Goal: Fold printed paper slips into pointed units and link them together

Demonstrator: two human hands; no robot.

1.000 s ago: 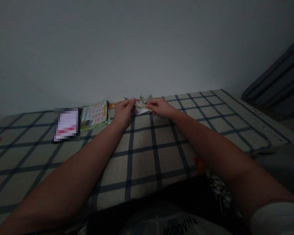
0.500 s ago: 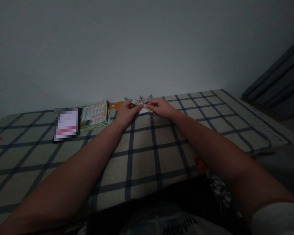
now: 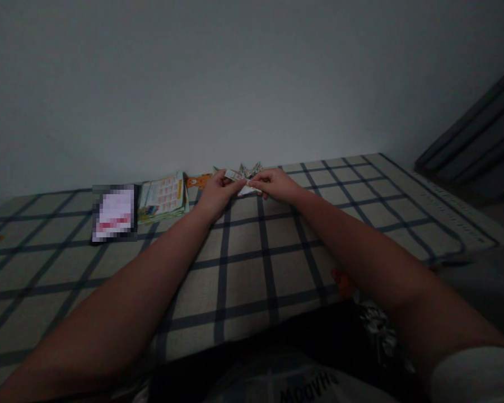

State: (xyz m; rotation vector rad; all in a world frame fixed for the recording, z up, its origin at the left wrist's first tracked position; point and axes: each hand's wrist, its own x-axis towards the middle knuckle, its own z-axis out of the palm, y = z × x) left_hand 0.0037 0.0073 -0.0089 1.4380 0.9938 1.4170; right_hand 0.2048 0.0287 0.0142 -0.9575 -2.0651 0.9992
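Between my two hands is a small folded piece of printed paper (image 3: 247,191), white with coloured print. My left hand (image 3: 218,193) pinches its left side, thumb toward the middle. From the right, my right hand (image 3: 275,183) grips it with thumb and fingertips close to the left thumb. Just behind the hands, pointed folded paper shapes (image 3: 251,169) with green print stand up; whether they join the held piece I cannot tell. My fingers hide part of the paper.
To the left lies a stack of printed sheets (image 3: 163,196), beside a dark-edged device with a blurred bright screen (image 3: 115,212). A checked cloth (image 3: 243,268) with orange bear figures covers the surface. Behind it rises a plain wall (image 3: 252,84); a dark curtain (image 3: 479,129) hangs at the right.
Both hands stay in nearly the same place on the paper. The fingers of my right hand shift slightly, and the held paper's near flap looks a little changed in angle.
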